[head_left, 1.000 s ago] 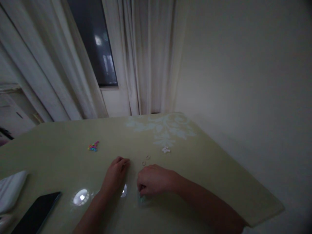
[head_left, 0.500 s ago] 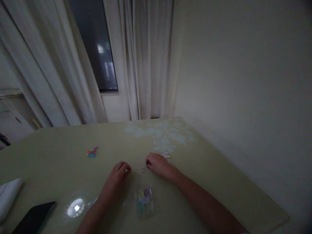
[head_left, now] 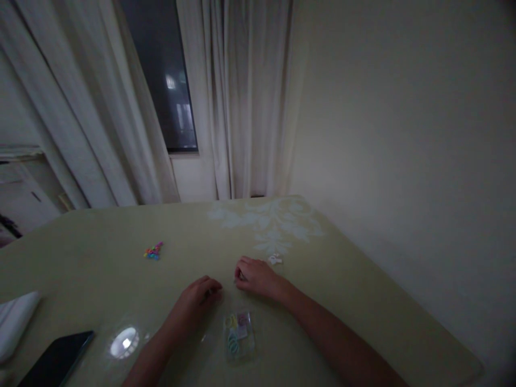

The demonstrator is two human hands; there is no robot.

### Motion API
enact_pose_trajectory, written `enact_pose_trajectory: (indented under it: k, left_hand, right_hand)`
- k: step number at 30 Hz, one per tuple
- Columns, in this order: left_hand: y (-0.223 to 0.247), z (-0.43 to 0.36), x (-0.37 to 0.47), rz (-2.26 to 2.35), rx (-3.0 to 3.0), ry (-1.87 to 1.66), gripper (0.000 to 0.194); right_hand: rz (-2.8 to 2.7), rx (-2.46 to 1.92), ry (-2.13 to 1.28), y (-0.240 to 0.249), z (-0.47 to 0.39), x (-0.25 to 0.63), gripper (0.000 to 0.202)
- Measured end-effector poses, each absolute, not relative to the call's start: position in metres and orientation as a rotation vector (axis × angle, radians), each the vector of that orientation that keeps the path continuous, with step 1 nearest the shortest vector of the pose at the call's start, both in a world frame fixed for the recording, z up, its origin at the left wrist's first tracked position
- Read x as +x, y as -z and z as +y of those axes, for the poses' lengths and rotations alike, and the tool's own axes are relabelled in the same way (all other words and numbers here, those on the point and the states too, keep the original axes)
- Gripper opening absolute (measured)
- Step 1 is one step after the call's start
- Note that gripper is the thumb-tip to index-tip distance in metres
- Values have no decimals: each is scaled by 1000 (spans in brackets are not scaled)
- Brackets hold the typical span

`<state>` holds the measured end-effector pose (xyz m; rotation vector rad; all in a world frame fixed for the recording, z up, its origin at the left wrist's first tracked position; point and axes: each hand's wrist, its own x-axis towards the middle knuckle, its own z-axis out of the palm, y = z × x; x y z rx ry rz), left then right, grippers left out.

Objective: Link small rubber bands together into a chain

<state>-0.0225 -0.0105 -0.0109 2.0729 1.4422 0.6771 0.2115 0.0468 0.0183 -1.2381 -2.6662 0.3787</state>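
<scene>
My right hand (head_left: 252, 277) is closed in a pinch at the middle of the table, with a pale bit of a small ring at its fingertips; the rest of the ring is hidden. To its left, my left hand (head_left: 201, 293) rests low over the table with curled fingers pressed together; what they hold, if anything, cannot be made out. A clear divided box (head_left: 250, 346) lies nearer me, below both hands, with yellow, pink and green rings in its compartments. Just behind my right hand is a little pile of white pieces (head_left: 276, 259).
Small multicoloured pieces (head_left: 153, 251) lie in a heap at the left back. A dark phone (head_left: 56, 359) and a white object (head_left: 18, 322) are at the near left. Light glares off the tabletop (head_left: 124, 343). A wall and curtains (head_left: 258, 107) border the table.
My right hand has moved slightly left and down, onto the spot where the small ring lay bare on the table. The left hand has shifted a little right and nearer me.
</scene>
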Motion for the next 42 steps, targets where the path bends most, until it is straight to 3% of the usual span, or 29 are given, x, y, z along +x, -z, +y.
enact_pose_trajectory:
  k: [11,20,29,36,42]
  left_hand:
    - [25,-12,-11,1648,2245,-467,21]
    - [18,-11,-10,1497,1941,-1019,20]
    - [3,-17,-2,1334,1730,-1394,18]
    - [0,-22,3,1227,1659,-1476,19]
    - [1,-21,0,1253,1690,-1513,18]
  right_hand:
    - [-2671,-1175,-495,-12,47,210,12]
    - [-2794,-1217,-240,-6,37,203,21]
    - [-2140,-914,-1199,-20,45,200,10]
    - [-2010,-776,-1432,-21,33,192,20]
    - [-1887,-762,-1439,-17,35,189,31]
